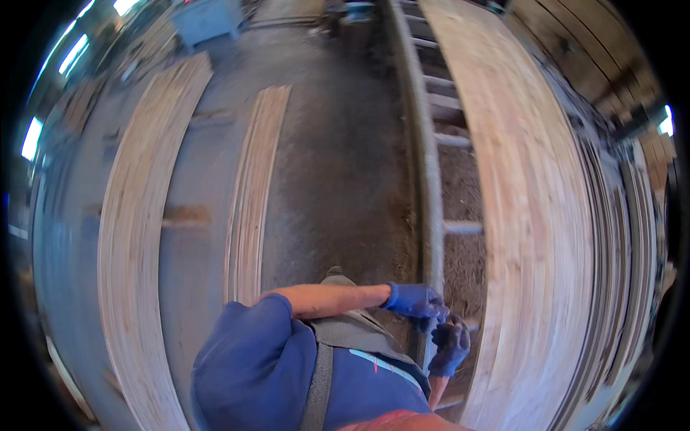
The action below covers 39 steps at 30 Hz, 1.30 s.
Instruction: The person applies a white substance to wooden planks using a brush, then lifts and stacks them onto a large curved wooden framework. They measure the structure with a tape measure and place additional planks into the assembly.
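Note:
My left hand (415,300), in a blue work glove, reaches across to the right in front of my grey apron (353,332). Its fingers are curled in against my right hand (451,347), which wears a darker blue glove and has its fingers bent. The two meet above the metal edge rail (425,165) of a roller conveyor. Whether anything small is pinched between them is too hidden to tell. Just to the right of the hands lies a wide glued wood panel (528,237), and neither glove touches it.
Rollers (460,228) span the conveyor, with wood debris (460,179) beneath. More boards (632,280) are stacked beyond the panel. On my left lie a long board stack (136,237) and a narrower one (255,194). A blue-grey machine (207,21) stands at the far left.

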Available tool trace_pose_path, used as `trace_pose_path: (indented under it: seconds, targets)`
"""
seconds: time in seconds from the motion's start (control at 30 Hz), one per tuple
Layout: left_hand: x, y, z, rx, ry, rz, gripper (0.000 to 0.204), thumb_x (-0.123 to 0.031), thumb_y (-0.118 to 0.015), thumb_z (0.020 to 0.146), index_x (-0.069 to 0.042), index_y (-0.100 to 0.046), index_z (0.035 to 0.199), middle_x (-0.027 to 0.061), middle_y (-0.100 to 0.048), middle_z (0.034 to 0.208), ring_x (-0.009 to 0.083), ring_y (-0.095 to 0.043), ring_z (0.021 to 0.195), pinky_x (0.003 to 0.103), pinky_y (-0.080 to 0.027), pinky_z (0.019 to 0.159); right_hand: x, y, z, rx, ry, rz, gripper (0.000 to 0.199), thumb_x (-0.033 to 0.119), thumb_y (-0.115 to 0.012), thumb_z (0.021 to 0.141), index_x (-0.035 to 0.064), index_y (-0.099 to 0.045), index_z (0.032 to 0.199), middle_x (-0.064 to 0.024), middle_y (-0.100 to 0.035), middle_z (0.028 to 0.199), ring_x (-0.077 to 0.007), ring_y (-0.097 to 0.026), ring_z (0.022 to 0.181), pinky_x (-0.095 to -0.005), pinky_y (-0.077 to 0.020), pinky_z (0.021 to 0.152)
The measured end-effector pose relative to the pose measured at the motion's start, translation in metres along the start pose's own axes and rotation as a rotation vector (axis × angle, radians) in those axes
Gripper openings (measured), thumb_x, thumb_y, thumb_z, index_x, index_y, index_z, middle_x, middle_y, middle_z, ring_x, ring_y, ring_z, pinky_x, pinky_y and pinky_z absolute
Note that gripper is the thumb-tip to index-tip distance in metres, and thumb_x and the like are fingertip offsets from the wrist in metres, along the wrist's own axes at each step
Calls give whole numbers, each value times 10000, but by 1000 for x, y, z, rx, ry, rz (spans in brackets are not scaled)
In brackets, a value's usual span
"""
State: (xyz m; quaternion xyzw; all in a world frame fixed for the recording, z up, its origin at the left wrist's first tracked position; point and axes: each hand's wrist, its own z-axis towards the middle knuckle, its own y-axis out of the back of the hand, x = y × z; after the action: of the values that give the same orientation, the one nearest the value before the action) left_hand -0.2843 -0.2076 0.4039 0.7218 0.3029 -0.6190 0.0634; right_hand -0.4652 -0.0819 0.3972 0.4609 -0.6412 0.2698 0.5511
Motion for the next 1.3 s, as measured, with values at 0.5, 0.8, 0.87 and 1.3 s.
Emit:
trace_pose_path:
  seconds: [0.5,0.8,0.87,1.3]
  targets:
    - [226,476,-219,-1516,47,-929,332,-288,-516,978,-70,-572,1221,112,-642,1010,280,-661,931,395,-531,772,25,-434,313,1040,217,-820,242,220,-560,955,123,-666,1149,-122,-706,988,-255,-691,862,-351,-543,769]
    - [283,367,-352,-1729,692,-1610,493,-464,-343,989,-179,-449,1377,137,-625,1283,290,-660,1019,463,-421,805,190,-819,468,1344,878,-1083,287,285,-614,914,76,-655,1107,-142,-705,951,-322,-677,858,-410,-532,776]
    - [278,395,-322,-1667,660,-1763,476,-433,-383,986,-156,-464,1364,141,-632,1268,304,-657,1029,484,-448,808,191,-893,483,1423,886,-1029,273,270,-607,921,80,-656,1112,-125,-710,919,-283,-685,817,-380,-535,750]
    - [76,997,-482,-2002,-401,-852,423,-336,-556,990,29,-565,1203,173,-692,999,252,-687,813,360,-557,740,117,-1230,703,1168,-508,-1276,199,288,-588,939,98,-628,985,-98,-695,806,-241,-656,632,-411,-522,516]
